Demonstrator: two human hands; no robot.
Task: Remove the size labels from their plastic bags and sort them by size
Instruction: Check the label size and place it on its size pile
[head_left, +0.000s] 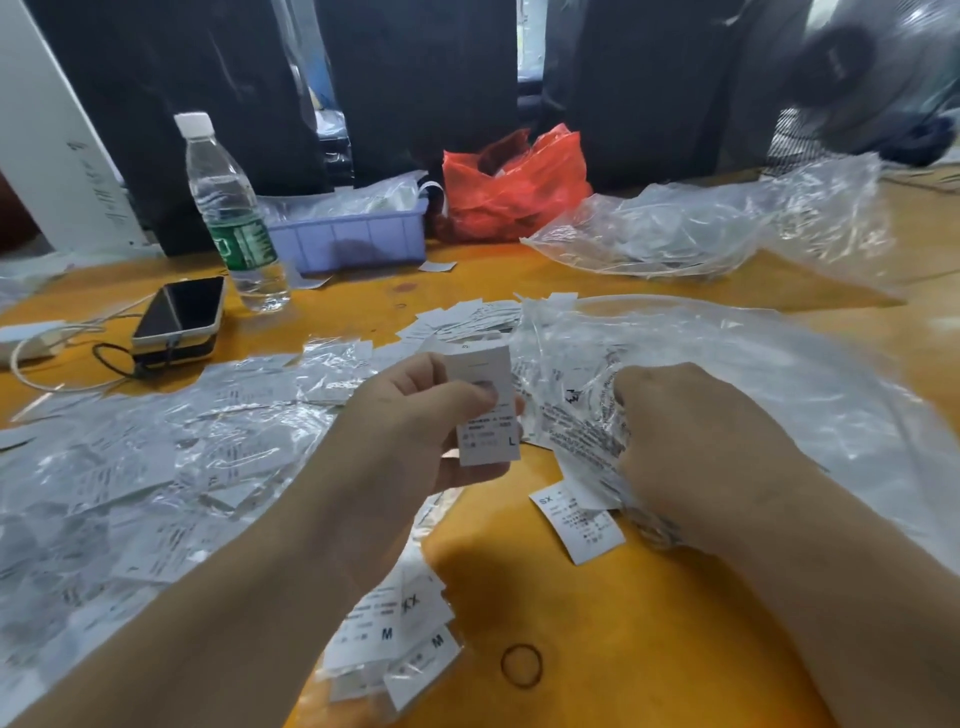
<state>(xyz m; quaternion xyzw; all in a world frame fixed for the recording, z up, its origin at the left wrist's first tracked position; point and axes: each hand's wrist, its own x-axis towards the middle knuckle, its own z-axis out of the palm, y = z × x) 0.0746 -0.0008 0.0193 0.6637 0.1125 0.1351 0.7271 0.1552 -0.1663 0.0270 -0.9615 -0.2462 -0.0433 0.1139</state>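
Observation:
My left hand (421, 421) pinches a small stack of white size labels (488, 436) upright over the table; the front one shows an L. My right hand (685, 436) grips a crumpled clear plastic bag (582, 421) with printed labels inside it. One loose label marked XS (579, 519) lies flat below that bag. A pile of labels marked M and XX (400, 639) sits near the front edge under my left forearm. More labels in clear bags (130, 467) cover the left of the orange table (597, 623).
A water bottle (234, 218), a phone on a power bank (182, 317) with a cable, a purple bin (353, 239), a red bag (514, 187) and empty clear bags (701, 228) stand at the back. A rubber band (521, 666) lies near the front.

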